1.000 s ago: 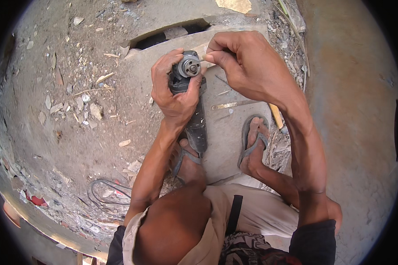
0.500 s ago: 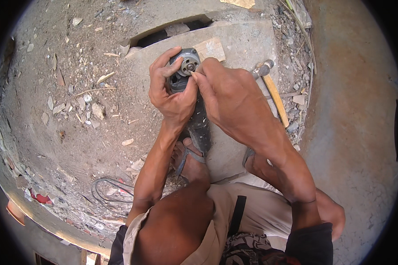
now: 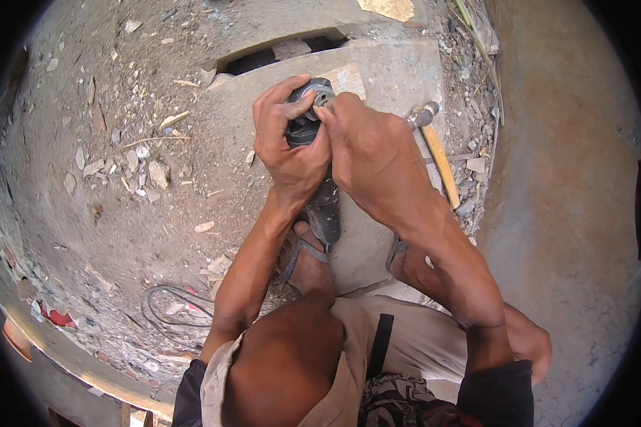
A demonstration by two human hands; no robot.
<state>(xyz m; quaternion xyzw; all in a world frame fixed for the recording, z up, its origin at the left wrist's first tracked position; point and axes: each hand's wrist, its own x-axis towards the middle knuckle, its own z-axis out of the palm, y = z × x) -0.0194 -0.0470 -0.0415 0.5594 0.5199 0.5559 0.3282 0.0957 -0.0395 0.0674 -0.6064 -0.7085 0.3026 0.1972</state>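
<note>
A dark angle grinder (image 3: 325,210) stands between my feet, its body pointing toward me and its round metal head at the far end. My left hand (image 3: 290,139) wraps round that head, thumb lying on the metal face. Over the same face, my right hand (image 3: 374,146) pinches at the flange (image 3: 323,97) near the spindle with thumb and forefinger. Those fingertips and my knuckles cover most of the flange, and no disc shows on the grinder.
A hammer (image 3: 441,160) with a wooden handle lies right of my right hand. Behind the grinder are a flat board piece (image 3: 345,80) and a dark slot (image 3: 278,53) in the concrete. Stone and wood scraps litter the left ground; a looped cable (image 3: 171,306) lies lower left.
Both hands and the grinder's head have shifted slightly to the right. My right fingers now cover more of the flange and spindle than before.
</note>
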